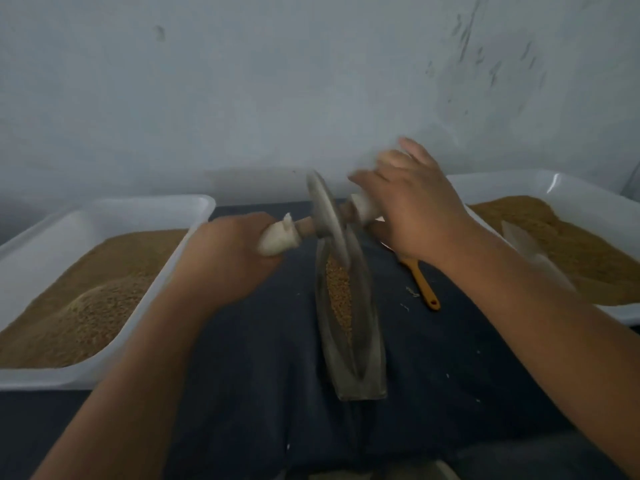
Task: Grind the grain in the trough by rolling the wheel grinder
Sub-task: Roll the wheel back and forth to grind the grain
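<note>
A narrow boat-shaped metal trough lies lengthwise on the dark cloth in front of me, with brown grain along its groove. The grey wheel grinder stands on edge at the trough's far end, tilted slightly left. A wooden axle runs through it, with white-wrapped handles on both sides. My left hand is closed around the left handle. My right hand rests over the right handle with its fingers spread and blurred.
A white tray of brown grain stands at the left, and a second white tray of grain with a pale scoop in it at the right. A yellow-handled tool lies on the dark cloth right of the trough. A pale wall rises behind.
</note>
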The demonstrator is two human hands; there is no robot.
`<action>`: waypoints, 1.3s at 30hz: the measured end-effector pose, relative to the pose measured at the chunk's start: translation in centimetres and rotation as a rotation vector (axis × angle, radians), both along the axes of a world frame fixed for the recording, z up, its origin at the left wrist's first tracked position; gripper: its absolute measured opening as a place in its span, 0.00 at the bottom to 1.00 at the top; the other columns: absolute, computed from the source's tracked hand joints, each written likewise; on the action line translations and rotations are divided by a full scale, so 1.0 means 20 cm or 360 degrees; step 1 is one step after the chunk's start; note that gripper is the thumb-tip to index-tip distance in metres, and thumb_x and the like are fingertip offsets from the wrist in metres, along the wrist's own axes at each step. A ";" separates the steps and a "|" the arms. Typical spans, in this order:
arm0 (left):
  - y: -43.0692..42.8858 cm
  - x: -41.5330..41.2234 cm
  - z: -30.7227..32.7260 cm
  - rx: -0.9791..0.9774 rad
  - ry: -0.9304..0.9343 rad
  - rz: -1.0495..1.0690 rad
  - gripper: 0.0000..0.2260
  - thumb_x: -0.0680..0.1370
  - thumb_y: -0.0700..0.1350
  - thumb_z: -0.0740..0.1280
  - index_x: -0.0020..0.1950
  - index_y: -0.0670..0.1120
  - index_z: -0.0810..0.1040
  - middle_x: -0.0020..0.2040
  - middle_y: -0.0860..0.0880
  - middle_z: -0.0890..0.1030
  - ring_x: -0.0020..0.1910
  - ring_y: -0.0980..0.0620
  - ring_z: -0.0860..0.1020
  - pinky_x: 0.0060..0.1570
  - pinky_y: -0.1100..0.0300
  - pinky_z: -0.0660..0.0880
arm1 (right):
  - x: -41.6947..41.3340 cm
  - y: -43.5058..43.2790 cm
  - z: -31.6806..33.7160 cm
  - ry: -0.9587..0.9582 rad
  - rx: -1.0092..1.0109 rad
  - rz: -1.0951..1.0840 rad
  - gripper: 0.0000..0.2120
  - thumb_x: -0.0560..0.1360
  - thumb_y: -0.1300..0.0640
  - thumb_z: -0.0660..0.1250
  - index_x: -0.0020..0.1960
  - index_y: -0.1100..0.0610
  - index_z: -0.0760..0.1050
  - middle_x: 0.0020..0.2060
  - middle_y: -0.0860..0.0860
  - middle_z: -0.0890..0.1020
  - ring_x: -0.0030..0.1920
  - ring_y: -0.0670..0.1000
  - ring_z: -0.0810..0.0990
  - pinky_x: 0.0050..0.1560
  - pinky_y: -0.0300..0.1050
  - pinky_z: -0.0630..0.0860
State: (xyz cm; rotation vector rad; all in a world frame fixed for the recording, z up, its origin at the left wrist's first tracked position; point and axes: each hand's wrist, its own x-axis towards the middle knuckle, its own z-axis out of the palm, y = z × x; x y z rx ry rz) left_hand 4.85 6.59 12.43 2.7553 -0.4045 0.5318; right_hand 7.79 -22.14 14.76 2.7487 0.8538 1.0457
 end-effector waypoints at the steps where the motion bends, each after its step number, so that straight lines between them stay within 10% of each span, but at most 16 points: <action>1: -0.03 0.01 -0.01 0.0066 0.0042 -0.0038 0.04 0.75 0.50 0.70 0.45 0.55 0.76 0.36 0.57 0.76 0.41 0.47 0.79 0.39 0.53 0.69 | 0.00 -0.04 -0.02 0.0005 -0.0010 -0.0029 0.12 0.69 0.49 0.76 0.50 0.53 0.82 0.41 0.51 0.83 0.50 0.59 0.82 0.70 0.56 0.68; 5: -0.09 0.11 -0.12 0.0199 0.0145 -0.0153 0.06 0.76 0.52 0.69 0.43 0.58 0.72 0.41 0.56 0.78 0.46 0.45 0.81 0.45 0.51 0.76 | 0.02 -0.16 -0.16 0.0592 -0.0073 -0.0419 0.07 0.72 0.47 0.71 0.43 0.46 0.74 0.32 0.45 0.75 0.32 0.45 0.74 0.30 0.44 0.64; 9: -0.10 0.22 -0.25 0.0346 0.0150 -0.0204 0.06 0.75 0.55 0.67 0.44 0.56 0.71 0.41 0.55 0.79 0.43 0.46 0.81 0.42 0.51 0.76 | 0.12 -0.20 -0.33 0.1019 -0.0013 -0.0538 0.03 0.74 0.53 0.70 0.44 0.48 0.76 0.35 0.48 0.79 0.35 0.46 0.77 0.31 0.44 0.67; 15: -0.09 0.42 -0.31 0.0421 0.0006 -0.0176 0.07 0.74 0.57 0.61 0.46 0.55 0.71 0.42 0.55 0.78 0.41 0.44 0.80 0.38 0.53 0.71 | 0.29 -0.17 -0.44 0.0608 -0.0115 -0.0467 0.18 0.72 0.43 0.70 0.31 0.47 0.65 0.35 0.47 0.74 0.33 0.49 0.73 0.31 0.44 0.63; 30: -0.12 0.23 -0.36 0.0778 0.0508 -0.0118 0.17 0.71 0.66 0.60 0.37 0.54 0.76 0.35 0.56 0.78 0.34 0.57 0.75 0.32 0.59 0.66 | 0.02 -0.24 -0.48 0.1112 -0.0150 -0.0424 0.11 0.69 0.37 0.66 0.37 0.44 0.72 0.33 0.43 0.76 0.33 0.42 0.75 0.30 0.44 0.67; 35: -0.21 0.50 -0.30 0.0714 0.0309 0.0078 0.14 0.74 0.61 0.65 0.38 0.52 0.76 0.38 0.54 0.78 0.39 0.48 0.78 0.41 0.54 0.74 | 0.28 -0.12 -0.44 0.0771 -0.0049 -0.0652 0.12 0.73 0.46 0.68 0.36 0.49 0.70 0.34 0.47 0.76 0.35 0.50 0.76 0.36 0.46 0.75; 39: -0.21 0.56 -0.30 0.0587 0.0393 0.0097 0.16 0.74 0.61 0.65 0.38 0.50 0.78 0.39 0.52 0.80 0.38 0.48 0.79 0.42 0.53 0.76 | 0.35 -0.09 -0.43 0.0627 -0.0020 -0.0659 0.11 0.70 0.48 0.68 0.35 0.50 0.69 0.33 0.48 0.76 0.32 0.50 0.73 0.31 0.42 0.62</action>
